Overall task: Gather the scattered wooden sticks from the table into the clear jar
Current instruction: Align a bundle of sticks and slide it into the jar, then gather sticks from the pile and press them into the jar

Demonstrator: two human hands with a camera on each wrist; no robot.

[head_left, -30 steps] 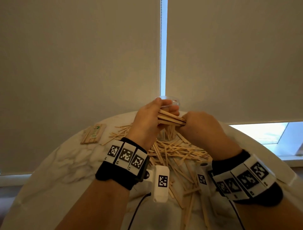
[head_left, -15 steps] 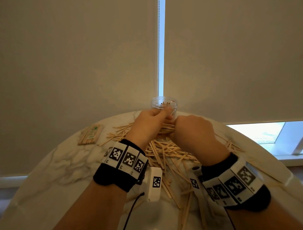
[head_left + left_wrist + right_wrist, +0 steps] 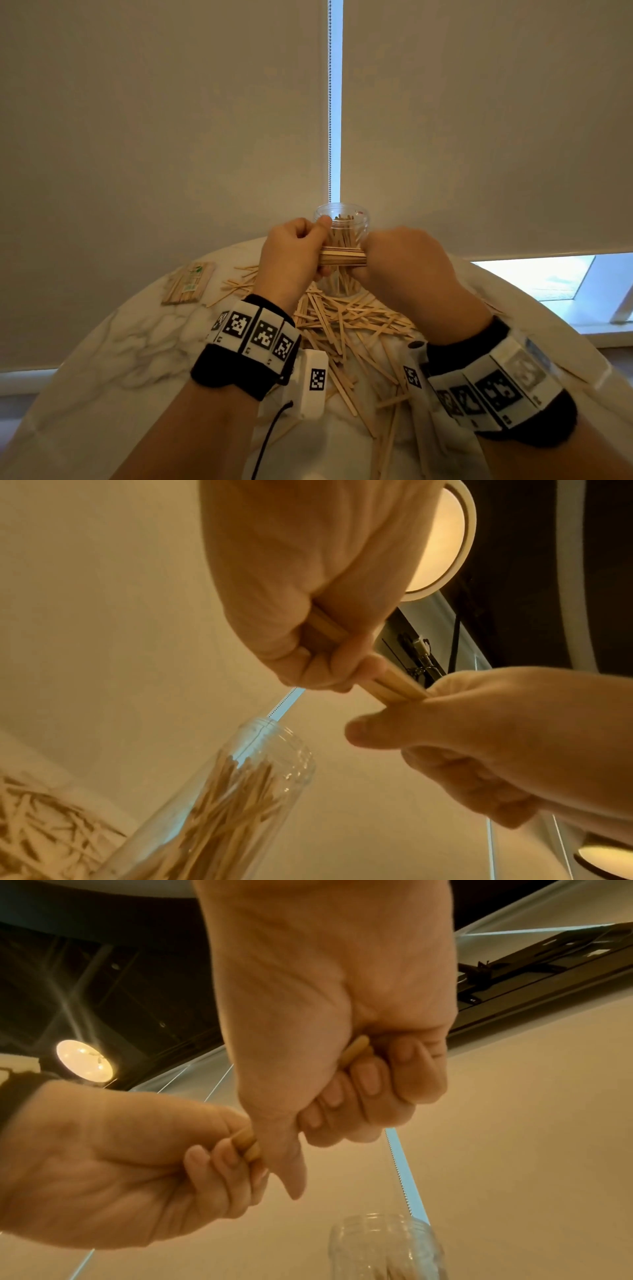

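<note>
Both hands hold one tight bundle of wooden sticks [image 3: 342, 257] level between them, just in front of the clear jar [image 3: 342, 219]. My left hand [image 3: 297, 251] grips the bundle's left end, and my right hand [image 3: 394, 262] is curled round its right end. The jar stands upright on the marble table [image 3: 113, 346] with many sticks inside. Scattered sticks [image 3: 346, 322] lie in a heap under my wrists. The left wrist view shows the bundle [image 3: 394, 687] running from the left hand [image 3: 308, 647] to the right hand [image 3: 479, 737] above the jar [image 3: 240, 791]. In the right wrist view, the right hand [image 3: 359, 1085] encloses a stick end [image 3: 356, 1047].
A wrapped pack of sticks with a green label [image 3: 190, 282] lies at the back left. The round table ends close behind the jar, against a drawn blind [image 3: 171, 137]. A window sill [image 3: 582, 308] is at the right. Loose sticks reach the near edge.
A second ago the bundle was splayed and tilted, hiding most of the jar. Now it is squared up and level between both hands, and the jar's rim shows above them.
</note>
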